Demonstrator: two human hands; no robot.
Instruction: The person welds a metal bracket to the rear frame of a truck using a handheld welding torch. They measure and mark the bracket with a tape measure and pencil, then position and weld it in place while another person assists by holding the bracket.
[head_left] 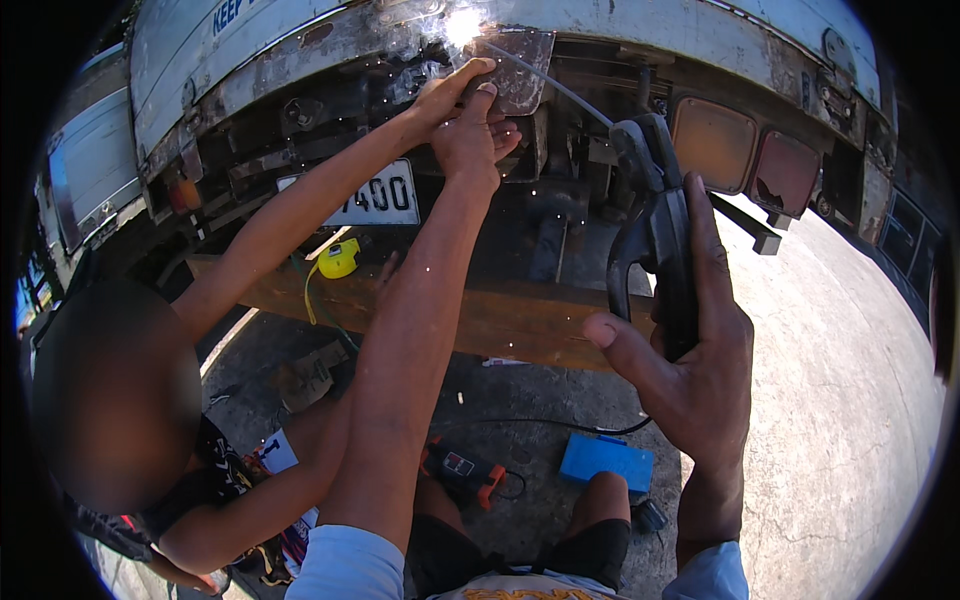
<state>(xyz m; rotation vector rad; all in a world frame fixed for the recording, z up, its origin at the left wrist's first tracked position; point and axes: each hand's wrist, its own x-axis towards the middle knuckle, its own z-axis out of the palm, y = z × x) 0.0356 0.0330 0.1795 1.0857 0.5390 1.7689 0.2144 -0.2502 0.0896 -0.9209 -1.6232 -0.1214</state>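
Observation:
My right hand (pixel 705 350) is wrapped round a black welding electrode holder (pixel 655 210), thumb along its near side. From its jaws a thin electrode (pixel 560 85) runs up and left to a bright arc with sparks and smoke. The arc burns at the upper left edge of a worn metal plate (pixel 520 72) against the truck's rear frame (pixel 620 22). At the plate's lower left edge is my left hand (pixel 465 145), closed with the thumb against it; the grip is partly hidden. A co-worker's hand (pixel 435 100) reaches in beside it, fingers at the same plate.
Below the frame lies a wooden beam (pixel 510 318) with a yellow tape measure (pixel 338 258) on it. A number plate (pixel 375 195) and tail lights (pixel 713 145) flank the work. On the ground are a blue box (pixel 607 460), a black-and-red machine (pixel 465 468) and a cable. The co-worker crouches at left.

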